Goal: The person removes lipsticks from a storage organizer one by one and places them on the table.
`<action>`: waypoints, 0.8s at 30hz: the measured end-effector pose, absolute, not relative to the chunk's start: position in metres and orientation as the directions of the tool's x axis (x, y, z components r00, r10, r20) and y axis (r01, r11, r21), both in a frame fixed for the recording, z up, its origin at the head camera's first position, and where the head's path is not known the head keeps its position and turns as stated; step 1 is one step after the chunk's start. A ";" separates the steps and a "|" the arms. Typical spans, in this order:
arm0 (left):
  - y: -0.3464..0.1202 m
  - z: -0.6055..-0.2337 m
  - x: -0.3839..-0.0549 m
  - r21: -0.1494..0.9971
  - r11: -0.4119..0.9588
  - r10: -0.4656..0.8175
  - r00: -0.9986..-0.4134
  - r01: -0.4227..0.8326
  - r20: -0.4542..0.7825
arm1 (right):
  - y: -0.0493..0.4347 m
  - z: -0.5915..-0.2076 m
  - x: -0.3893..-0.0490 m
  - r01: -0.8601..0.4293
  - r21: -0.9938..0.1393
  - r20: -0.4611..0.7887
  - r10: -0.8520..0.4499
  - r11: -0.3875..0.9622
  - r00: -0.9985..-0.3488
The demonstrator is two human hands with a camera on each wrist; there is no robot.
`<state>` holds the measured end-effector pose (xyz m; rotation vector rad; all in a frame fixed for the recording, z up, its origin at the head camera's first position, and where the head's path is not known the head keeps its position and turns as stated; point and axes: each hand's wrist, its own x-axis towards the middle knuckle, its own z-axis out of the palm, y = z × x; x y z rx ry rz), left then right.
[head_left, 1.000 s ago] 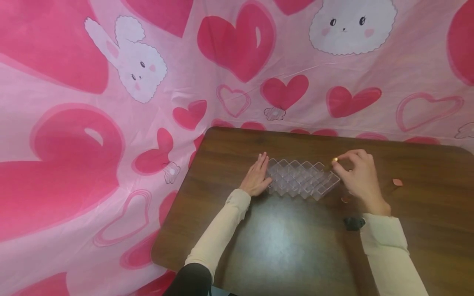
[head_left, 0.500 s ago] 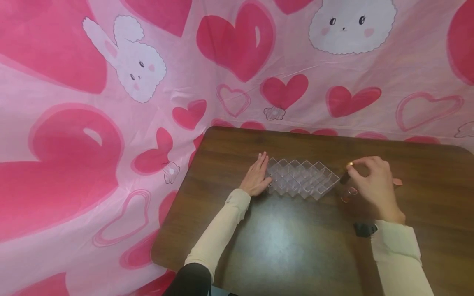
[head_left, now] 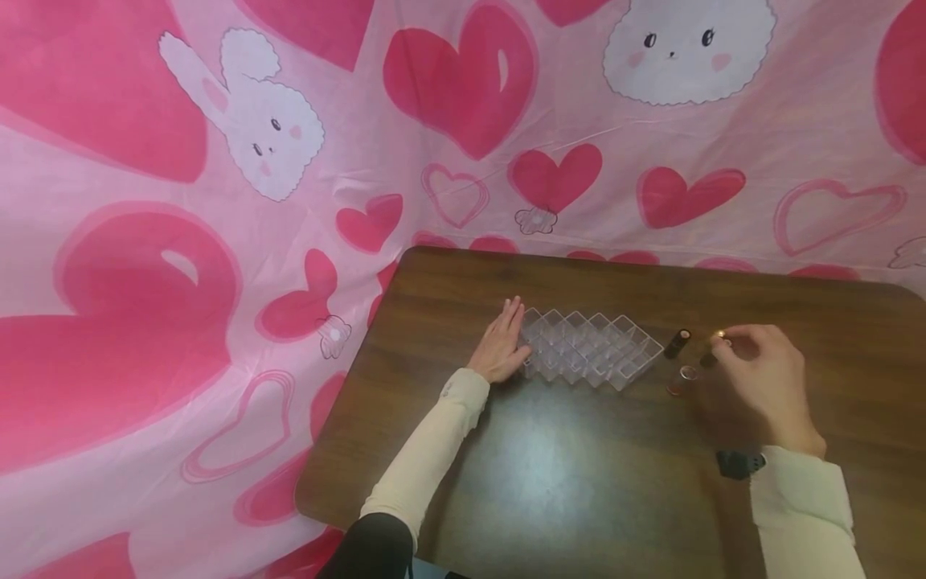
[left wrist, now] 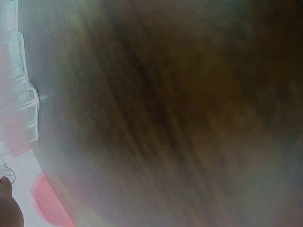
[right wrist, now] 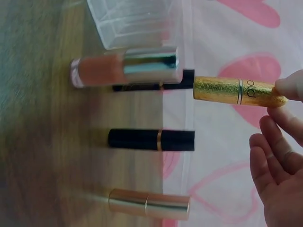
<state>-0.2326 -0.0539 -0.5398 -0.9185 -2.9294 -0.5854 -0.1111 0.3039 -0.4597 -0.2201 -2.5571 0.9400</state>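
My right hand [head_left: 767,382] pinches the top of a gold lipstick tube [right wrist: 236,92] between thumb and fingers. The tube hangs upright above the table, right of the clear organizer [head_left: 593,351]. My left hand [head_left: 501,344] rests with straight fingers against the organizer's left end. Beside the organizer's right end stands one black tube [head_left: 678,343]. A lip gloss [head_left: 682,380] with a pinkish body stands nearer me. In the right wrist view, another black tube [right wrist: 151,140] and a rose-gold tube [right wrist: 149,204] also stand upright; the rose-gold one is hidden in the head view.
A brown wooden table [head_left: 550,474] carries everything. Pink cloth with hearts and rabbits [head_left: 463,121] hangs behind it and to the left. The organizer has rows of diamond-shaped compartments. A dark device [head_left: 739,464] sits at my right wrist.
My right hand has moved right with the gold tube, from the organizer's right end past the black tube. It now covers the rose-gold tube in the head view. My left hand stays put.
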 end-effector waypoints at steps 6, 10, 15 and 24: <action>-0.054 -0.541 -0.233 0.339 0.762 0.544 -0.830 0.551 0.126 | 0.308 -0.461 -0.105 0.041 -0.650 0.287 0.295 0.759 -0.911; -0.054 -0.541 -0.233 0.344 0.762 0.544 -0.830 0.549 0.121 | 0.311 -0.463 -0.102 0.061 -0.648 0.284 0.315 0.760 -0.906; -0.053 -0.540 -0.232 0.345 0.763 0.543 -0.831 0.547 0.117 | 0.318 -0.468 -0.097 0.108 -0.654 0.217 0.323 0.748 -0.921; -0.053 -0.541 -0.232 0.347 0.770 0.533 -0.839 0.535 0.112 | 0.331 -0.483 -0.088 0.151 -0.653 0.128 0.304 0.742 -0.944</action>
